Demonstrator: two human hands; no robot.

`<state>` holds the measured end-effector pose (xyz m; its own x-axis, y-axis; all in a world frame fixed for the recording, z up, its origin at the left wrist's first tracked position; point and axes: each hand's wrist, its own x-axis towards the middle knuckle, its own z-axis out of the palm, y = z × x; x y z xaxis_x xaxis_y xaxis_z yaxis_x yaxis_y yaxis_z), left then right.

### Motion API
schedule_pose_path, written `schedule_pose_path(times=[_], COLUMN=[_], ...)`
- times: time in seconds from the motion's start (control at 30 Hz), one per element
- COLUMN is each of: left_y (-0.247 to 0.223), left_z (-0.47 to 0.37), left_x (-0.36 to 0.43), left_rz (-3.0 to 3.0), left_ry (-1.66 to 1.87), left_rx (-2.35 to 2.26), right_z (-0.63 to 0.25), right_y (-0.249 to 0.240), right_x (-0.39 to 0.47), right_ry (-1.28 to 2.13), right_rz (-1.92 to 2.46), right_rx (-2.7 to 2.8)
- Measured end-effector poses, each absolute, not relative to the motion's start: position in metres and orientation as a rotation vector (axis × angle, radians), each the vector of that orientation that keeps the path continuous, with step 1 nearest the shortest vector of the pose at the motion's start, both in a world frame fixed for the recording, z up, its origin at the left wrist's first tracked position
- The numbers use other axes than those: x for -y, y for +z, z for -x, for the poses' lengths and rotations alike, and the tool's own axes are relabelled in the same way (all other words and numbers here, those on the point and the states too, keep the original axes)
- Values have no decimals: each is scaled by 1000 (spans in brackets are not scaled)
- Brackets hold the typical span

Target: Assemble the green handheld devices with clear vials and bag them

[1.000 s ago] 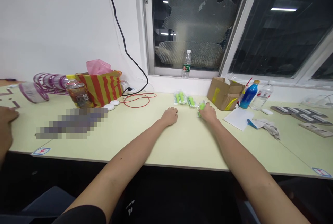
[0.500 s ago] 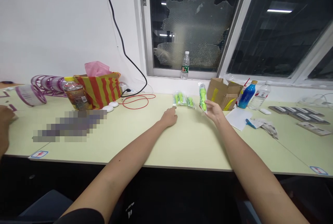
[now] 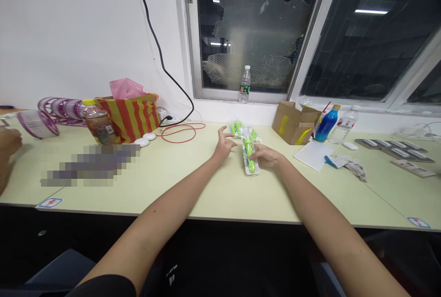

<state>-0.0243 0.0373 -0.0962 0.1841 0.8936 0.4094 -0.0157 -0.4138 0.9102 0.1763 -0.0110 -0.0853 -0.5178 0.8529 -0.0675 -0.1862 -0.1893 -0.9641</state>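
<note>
My right hand (image 3: 267,155) grips a bright green item in a clear plastic packet (image 3: 249,150), its exact kind unclear. The packet stands lengthwise before me over the pale table (image 3: 220,196). To its left, my left hand (image 3: 223,145) is raised with fingers apart and nothing in them. Just behind the held packet lie more clear packets with green items (image 3: 236,128), partly covered by it.
An opened cardboard box (image 3: 292,124) stands right of the packets, near a blue bottle (image 3: 327,123), white paper (image 3: 313,154) and gloves (image 3: 347,166). A striped bag (image 3: 134,120) and red cable (image 3: 181,134) are left. Another person's hand (image 3: 8,145) shows at far left.
My right hand has brought the green packet left and down, closer to the table's middle. My left hand has lifted slightly and its fingers have spread.
</note>
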Motion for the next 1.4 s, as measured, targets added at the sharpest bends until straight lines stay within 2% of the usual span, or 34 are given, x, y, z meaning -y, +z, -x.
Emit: schedule_pose_path(times=[0.37, 0.63, 0.8, 1.1, 1.4], left_y=[-102, -103, -102, -97, -91], left_z=[14, 7, 8, 15, 16], left_x=[-32, -28, -31, -29, -32], left_rz=[-1654, -1662, -1693, -1546, -1423], left_ry=[1194, 1410, 1358, 1280, 1248], left_rx=[-790, -981, -1039, -1096, -934], right_z=[-173, -162, -154, -151, -159], right_y=[-85, -79, -76, -81, -86], right_x=[14, 14, 16, 16, 13], right_ry=[1936, 1768, 1643, 1670, 1875], right_rz=[918, 1130, 1202, 1159, 940], right_rx=[1492, 1634, 1755, 1545, 1400])
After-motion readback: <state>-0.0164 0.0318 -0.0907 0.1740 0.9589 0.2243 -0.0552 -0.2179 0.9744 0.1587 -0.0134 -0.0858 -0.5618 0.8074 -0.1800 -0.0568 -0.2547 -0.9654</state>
